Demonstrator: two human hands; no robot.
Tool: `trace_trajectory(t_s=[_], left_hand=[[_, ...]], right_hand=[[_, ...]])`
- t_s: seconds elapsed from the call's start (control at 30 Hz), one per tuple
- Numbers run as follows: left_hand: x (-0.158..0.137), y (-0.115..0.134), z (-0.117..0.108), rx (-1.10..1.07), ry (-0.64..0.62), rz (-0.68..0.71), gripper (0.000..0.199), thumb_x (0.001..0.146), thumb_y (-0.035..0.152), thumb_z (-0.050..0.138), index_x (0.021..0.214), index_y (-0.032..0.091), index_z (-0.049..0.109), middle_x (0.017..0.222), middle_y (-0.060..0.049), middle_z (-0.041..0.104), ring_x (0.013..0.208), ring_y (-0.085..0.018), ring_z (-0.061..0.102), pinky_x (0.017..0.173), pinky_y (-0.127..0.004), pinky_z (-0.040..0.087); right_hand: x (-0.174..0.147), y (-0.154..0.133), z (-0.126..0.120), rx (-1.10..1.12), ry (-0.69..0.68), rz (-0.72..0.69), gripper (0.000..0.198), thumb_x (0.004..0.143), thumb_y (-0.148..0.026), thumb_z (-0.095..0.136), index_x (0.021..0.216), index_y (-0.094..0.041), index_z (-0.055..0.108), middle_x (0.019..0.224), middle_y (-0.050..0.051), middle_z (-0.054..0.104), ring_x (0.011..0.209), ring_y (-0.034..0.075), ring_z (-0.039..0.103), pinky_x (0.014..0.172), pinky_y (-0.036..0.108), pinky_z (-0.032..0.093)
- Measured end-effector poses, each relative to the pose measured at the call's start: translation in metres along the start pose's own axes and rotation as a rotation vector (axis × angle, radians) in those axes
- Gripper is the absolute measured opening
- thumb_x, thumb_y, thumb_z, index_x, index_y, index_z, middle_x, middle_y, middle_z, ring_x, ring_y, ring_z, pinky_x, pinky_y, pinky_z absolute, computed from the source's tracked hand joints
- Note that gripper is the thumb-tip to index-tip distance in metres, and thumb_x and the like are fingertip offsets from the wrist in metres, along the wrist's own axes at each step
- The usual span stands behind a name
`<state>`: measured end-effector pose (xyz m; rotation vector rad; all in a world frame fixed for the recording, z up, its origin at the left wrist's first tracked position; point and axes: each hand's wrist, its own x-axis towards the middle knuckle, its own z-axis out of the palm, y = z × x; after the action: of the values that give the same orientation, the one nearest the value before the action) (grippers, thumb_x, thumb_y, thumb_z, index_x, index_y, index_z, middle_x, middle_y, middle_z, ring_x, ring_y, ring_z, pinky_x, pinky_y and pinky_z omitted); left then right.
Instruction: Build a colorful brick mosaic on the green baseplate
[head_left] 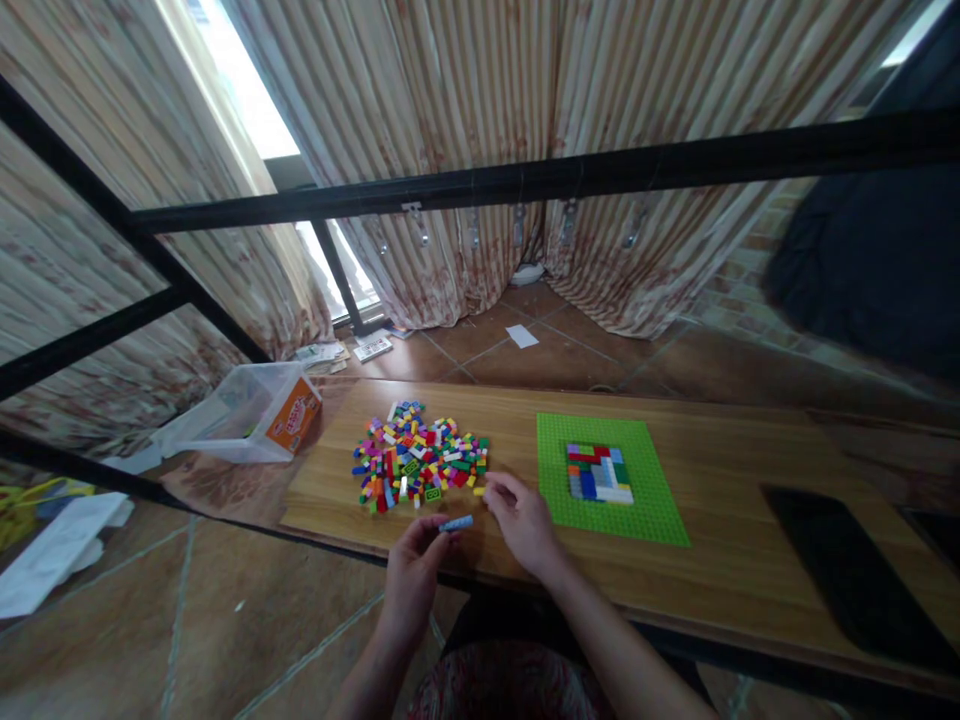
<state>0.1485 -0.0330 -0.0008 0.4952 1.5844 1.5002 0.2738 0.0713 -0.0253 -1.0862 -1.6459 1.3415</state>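
When checked from the head view, found the light blue brick (457, 523) gripped near one end by the left hand (414, 555), close to the near edge of the wooden table (727, 450). Noted its long axis as roughly sideways, with the free end pointed toward the right hand (519, 515). Placed it just left of the right fingertips and slightly nearer the table's front edge, with a small gap visible between. Recorded the left thumb and forefinger as pressed together on it. Saw the right fingers curled low beside a yellow brick (479, 491) at the edge of the brick pile (420, 460); could not tell whether pinching, touching or merely near it. Located the multicoloured brick block (601, 480) on the green baseplate (664, 518), to the right of both hands, and judged the right hand nearer to it
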Motion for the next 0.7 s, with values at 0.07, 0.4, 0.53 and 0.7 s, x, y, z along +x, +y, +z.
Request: trace_trajectory(t_s=[0.07,0.4,0.53,0.7], left_hand=[[0.002,-0.001,0.000,-0.005,0.001,0.008,0.035,0.061,0.035,0.077,0.087,0.015,0.065,0.082,-0.003,0.069,0.075,-0.016,0.064,0.073,-0.027,0.052],[0.001,0.002,0.031,0.121,-0.186,0.082,0.024,0.068,0.032,0.070,0.086,0.016,0.066,0.079,-0.003,0.068,0.073,-0.016,0.063,0.071,-0.026,0.051],[0.000,-0.003,0.049,0.207,-0.294,0.163,0.019,0.074,0.032,0.064,0.086,0.017,0.065,0.084,-0.005,0.069,0.078,-0.018,0.064,0.074,-0.028,0.051],[-0.001,-0.011,0.047,0.417,-0.304,0.327,0.016,0.081,0.028,0.057,0.091,0.019,0.066,0.087,-0.005,0.069,0.082,-0.018,0.064,0.079,-0.030,0.050]], right_hand=[[-0.002,0.005,0.002,0.122,0.023,0.005,0.034,0.085,-0.037,0.052,0.113,-0.019,0.061,0.104,0.008,0.068,0.091,0.020,0.066,0.081,0.034,0.053],[-0.046,-0.004,-0.028,-0.132,0.051,-0.135,0.024,0.087,-0.029,0.052,0.103,-0.021,0.068,0.096,0.006,0.068,0.085,0.017,0.063,0.075,0.028,0.051],[-0.051,-0.010,-0.041,-0.218,0.058,-0.135,0.020,0.089,-0.027,0.051,0.097,-0.021,0.069,0.092,0.005,0.069,0.084,0.016,0.064,0.078,0.029,0.050],[-0.054,-0.006,-0.051,-0.338,0.014,-0.151,0.020,0.090,-0.026,0.049,0.094,-0.022,0.068,0.091,0.004,0.068,0.086,0.017,0.063,0.077,0.029,0.048]])
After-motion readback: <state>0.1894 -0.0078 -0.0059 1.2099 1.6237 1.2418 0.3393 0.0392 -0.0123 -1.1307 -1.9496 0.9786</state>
